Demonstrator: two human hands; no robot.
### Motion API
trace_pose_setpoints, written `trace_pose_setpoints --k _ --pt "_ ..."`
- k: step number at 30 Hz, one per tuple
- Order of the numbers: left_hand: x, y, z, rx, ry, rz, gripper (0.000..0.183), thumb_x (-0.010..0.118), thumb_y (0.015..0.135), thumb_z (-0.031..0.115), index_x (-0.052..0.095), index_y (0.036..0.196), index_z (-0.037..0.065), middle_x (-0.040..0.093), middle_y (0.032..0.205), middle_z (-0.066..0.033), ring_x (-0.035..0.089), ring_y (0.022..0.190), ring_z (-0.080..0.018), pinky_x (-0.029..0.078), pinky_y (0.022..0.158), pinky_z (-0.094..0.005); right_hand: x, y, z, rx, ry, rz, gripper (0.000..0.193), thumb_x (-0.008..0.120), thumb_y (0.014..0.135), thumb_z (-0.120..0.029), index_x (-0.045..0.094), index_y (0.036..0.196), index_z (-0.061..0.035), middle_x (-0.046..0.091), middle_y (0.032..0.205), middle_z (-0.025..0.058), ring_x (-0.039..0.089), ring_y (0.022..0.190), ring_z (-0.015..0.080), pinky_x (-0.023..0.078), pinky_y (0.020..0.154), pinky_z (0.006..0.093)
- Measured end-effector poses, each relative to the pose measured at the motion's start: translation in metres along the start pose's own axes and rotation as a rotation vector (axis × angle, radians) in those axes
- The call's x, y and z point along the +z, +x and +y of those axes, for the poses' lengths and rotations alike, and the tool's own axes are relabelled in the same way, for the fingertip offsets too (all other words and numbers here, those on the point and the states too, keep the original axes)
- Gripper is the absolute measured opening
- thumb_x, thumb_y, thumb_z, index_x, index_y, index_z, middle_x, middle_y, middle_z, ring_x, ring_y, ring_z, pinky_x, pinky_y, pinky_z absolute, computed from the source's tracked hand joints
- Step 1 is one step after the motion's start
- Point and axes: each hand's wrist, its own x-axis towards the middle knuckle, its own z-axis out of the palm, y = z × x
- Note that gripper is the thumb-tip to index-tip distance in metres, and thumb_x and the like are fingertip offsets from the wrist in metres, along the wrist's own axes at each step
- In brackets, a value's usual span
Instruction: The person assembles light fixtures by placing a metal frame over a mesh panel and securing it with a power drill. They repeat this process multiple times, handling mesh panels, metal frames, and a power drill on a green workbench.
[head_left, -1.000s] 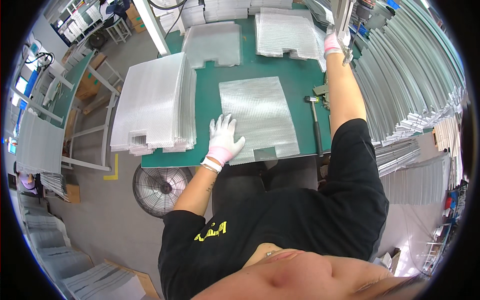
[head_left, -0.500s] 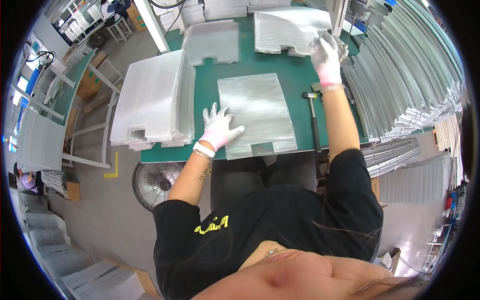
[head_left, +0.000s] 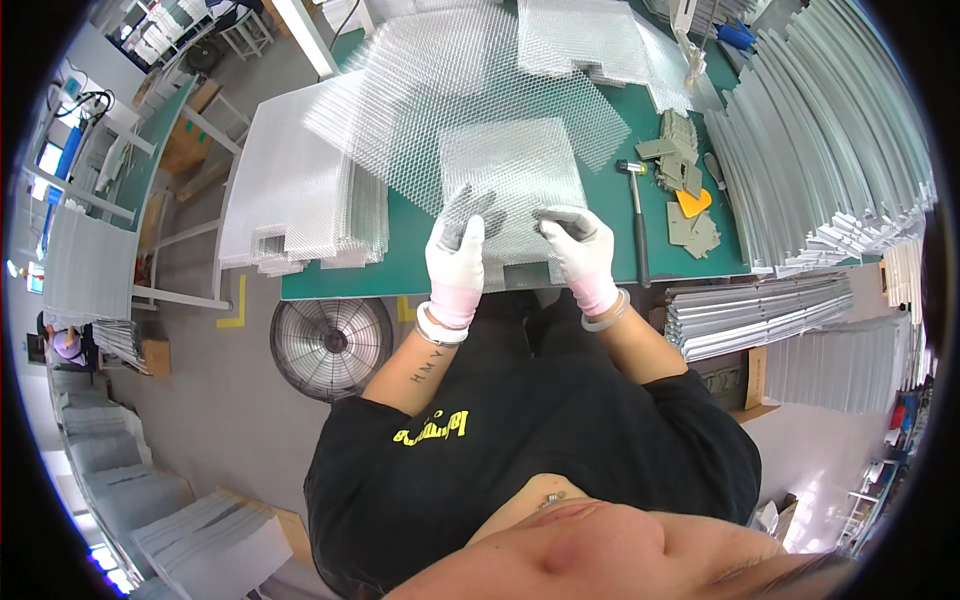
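Observation:
A translucent silver mesh sheet [head_left: 420,110] hangs tilted and slightly blurred over the bench. Its near edge comes down toward my gloved hands. My left hand [head_left: 457,250] has its grey fingertips apart at that edge, thumb separate from the fingers. My right hand [head_left: 583,255] is closed in a pinch, apparently on the sheet's near edge; the exact contact is hard to see. Beneath both hands lies another mesh sheet [head_left: 520,240] with a notch in its near edge, flat on the green bench top [head_left: 405,235].
A tall mesh stack [head_left: 285,170] stands left, another [head_left: 585,40] far right. A hammer [head_left: 640,230], grey flat pieces [head_left: 690,230] and an orange scraper [head_left: 694,203] lie at right. Long silver strips [head_left: 800,140] line the right side. A fan [head_left: 332,345] stands below the bench.
My right hand has come back from the far right stack to near my body. A mesh sheet is now raised above the bench. My left hand has lifted off the flat sheet.

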Motion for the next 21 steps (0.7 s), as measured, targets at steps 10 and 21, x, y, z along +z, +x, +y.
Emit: trace_pose_setpoints --k 10,21 --pt "-0.037 0.006 0.038 -0.063 0.163 -0.156 0.052 0.057 0.097 -0.001 0.039 0.146 -0.005 0.056 0.136 -0.0144 0.059 0.118 -0.0191 0.047 0.103 -0.0314 -0.087 0.023 -0.037 0.266 0.702 0.044 0.065 0.065 0.096 -0.023 0.033 0.149 -0.0051 0.066 0.117 0.0166 0.066 0.093 0.0180 0.054 0.082 0.0311" --pt "-0.042 0.004 -0.001 0.144 1.331 -0.176 0.103 0.085 0.072 0.041 0.034 0.151 -0.001 0.055 0.128 -0.0216 0.059 0.114 -0.0354 0.051 0.096 -0.0384 -0.071 0.003 -0.021 -0.115 -0.873 -0.115 0.085 0.074 0.080 -0.013 0.033 0.153 -0.0071 0.067 0.109 0.0257 0.066 0.099 0.0411 0.052 0.089 0.0402"
